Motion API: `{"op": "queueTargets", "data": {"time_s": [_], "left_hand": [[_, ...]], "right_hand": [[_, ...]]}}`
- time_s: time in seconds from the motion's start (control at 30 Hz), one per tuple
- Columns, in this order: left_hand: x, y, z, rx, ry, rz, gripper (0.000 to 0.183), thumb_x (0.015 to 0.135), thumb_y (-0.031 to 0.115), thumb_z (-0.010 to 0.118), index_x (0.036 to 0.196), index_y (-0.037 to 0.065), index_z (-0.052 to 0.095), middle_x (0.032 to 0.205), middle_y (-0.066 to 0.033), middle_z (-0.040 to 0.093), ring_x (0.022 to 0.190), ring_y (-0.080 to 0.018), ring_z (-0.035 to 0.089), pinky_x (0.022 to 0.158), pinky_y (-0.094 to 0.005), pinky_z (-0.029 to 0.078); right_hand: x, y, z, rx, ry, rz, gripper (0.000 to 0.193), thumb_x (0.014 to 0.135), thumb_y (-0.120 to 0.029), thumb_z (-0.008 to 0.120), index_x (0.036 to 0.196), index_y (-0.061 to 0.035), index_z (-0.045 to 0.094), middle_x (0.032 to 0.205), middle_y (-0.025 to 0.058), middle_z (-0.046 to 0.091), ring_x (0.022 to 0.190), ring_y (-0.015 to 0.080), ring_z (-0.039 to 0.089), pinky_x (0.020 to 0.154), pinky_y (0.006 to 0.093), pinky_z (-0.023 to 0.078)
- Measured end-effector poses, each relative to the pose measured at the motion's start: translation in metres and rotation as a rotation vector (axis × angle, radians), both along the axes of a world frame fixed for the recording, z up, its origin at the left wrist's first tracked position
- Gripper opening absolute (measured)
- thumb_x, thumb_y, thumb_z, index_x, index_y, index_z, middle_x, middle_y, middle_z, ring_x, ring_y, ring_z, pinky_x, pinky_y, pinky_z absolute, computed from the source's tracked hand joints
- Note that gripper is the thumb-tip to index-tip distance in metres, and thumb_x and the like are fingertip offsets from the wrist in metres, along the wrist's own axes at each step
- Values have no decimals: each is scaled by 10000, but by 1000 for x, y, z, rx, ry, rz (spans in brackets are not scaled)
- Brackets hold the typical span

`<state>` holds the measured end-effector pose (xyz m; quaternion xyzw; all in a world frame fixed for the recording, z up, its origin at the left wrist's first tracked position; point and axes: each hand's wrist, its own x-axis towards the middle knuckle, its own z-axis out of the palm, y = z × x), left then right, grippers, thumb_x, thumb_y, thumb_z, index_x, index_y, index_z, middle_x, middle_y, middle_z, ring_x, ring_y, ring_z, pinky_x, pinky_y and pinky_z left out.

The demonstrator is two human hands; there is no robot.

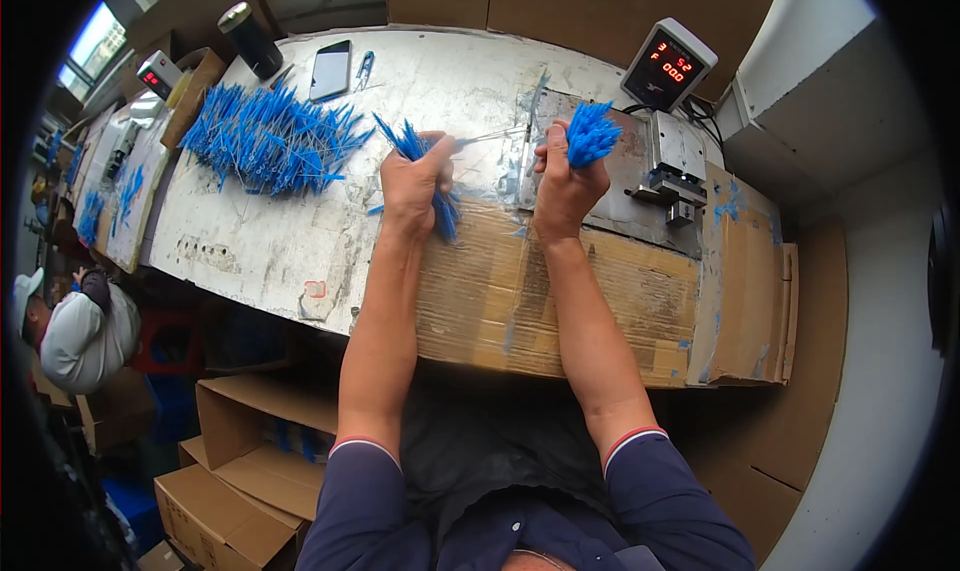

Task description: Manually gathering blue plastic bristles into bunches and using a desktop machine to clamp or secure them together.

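While both bare hands close around bunches of thin blue-tipped plastic ties, the left hand clamps one sheaf of blue-tipped plastic ties near the middle of the worn white worktable, and the right hand clamps a second upright tuft of blue ties just right of it. The strands look light, springy and slippery, best pinched tight around mid-length. A large loose heap of blue ties lies far left; a grey bench machine with red digit display stands far right, taped brown cardboard sheeting covering the near edge.
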<state>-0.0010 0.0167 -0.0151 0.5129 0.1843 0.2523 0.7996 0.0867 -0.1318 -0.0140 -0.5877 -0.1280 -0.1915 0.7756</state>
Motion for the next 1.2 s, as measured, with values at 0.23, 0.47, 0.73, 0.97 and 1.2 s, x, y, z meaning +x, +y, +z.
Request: {"op": "queueTargets", "data": {"time_s": [0.23, 0.47, 0.73, 0.97, 1.2], "left_hand": [[-5, -9, 14, 84, 3, -8, 138, 887, 38, 754, 994, -19, 688, 646, 5, 586, 480, -62, 466, 451, -221, 344], [-3, 0, 6, -22, -126, -112, 312, 1006, 193, 668, 1223, -17, 588, 997, -126, 683, 640, -95, 561, 506, -214, 426], [-1, 5, 0, -316, -235, -251, 478, 1086, 391, 488, 1294, -40, 515, 1157, -201, 636, 661, -118, 551, 496, -215, 441], [0, -12, 8, -218, -147, -406, 472, 1103, 383, 432, 1366, -1, 509, 840, -48, 649, 571, -117, 608, 436, -223, 486], [-3, -16, 12, -233, -115, -424, 480, 1100, 390, 431, 1369, -1, 498, 846, -68, 660, 590, -151, 645, 467, -258, 554]], "right_hand": [[-13, 0, 14, -635, -555, 121, 345, 692, 78, 669, 1018, -33, 690, 971, 146, 721, 938, 361, 686, 800, 421, 554], [-14, 0, 7, -663, -122, 397, 168, 814, 13, 693, 978, -21, 704, 779, 116, 692, 711, 261, 689, 663, 402, 540], [-22, -1, 18, -43, 481, 689, 153, 862, -78, 787, 978, -3, 721, 731, 32, 700, 522, 35, 558, 422, 201, 395], [-21, -1, 14, -56, 449, 880, 202, 827, -65, 801, 1003, 2, 726, 817, 58, 718, 548, 132, 632, 490, 264, 496], [-20, -5, 22, -37, 576, 892, 207, 816, -20, 776, 1004, 28, 705, 801, 76, 696, 551, 163, 642, 486, 300, 520]]}}
